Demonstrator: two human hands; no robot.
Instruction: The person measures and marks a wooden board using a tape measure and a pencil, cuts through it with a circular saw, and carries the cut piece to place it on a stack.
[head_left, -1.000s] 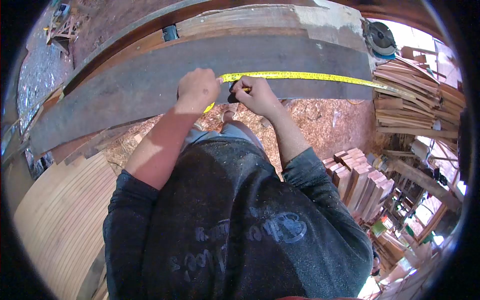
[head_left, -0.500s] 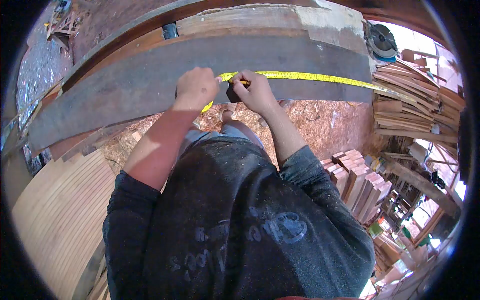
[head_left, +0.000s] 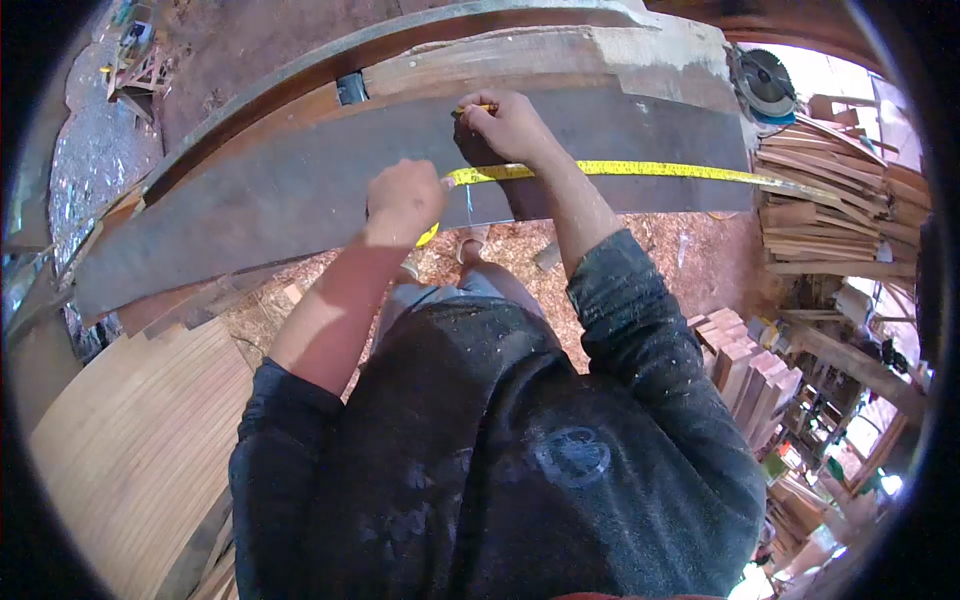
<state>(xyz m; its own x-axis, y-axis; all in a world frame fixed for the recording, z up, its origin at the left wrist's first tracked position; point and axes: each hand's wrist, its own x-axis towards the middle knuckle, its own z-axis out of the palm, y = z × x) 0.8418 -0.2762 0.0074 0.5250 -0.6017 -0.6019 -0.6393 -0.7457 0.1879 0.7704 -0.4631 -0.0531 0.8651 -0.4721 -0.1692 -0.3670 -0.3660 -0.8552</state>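
My left hand (head_left: 405, 203) is closed around a yellow tape measure (head_left: 428, 236), whose case is mostly hidden under the fingers. Its yellow blade (head_left: 655, 170) stretches to the right along a long dark board (head_left: 290, 170). Above the blade, my right hand (head_left: 508, 122) pinches a short yellow pencil (head_left: 476, 108) over the board's middle, and my right forearm crosses over the blade. A pale line (head_left: 470, 203) shows on the board just right of my left hand, running from the blade towards the near edge.
A circular saw (head_left: 766, 82) stands at the board's far right, beside stacked wood strips (head_left: 825, 200). Cut timber blocks (head_left: 745, 370) are piled at lower right. Slatted pale wood panelling (head_left: 130, 430) lies at lower left. Shavings (head_left: 640, 250) cover the floor.
My right hand has moved up and away from the blade, carrying the pencil towards the board's far side. A pale line now shows near my left hand, which still grips the tape measure.
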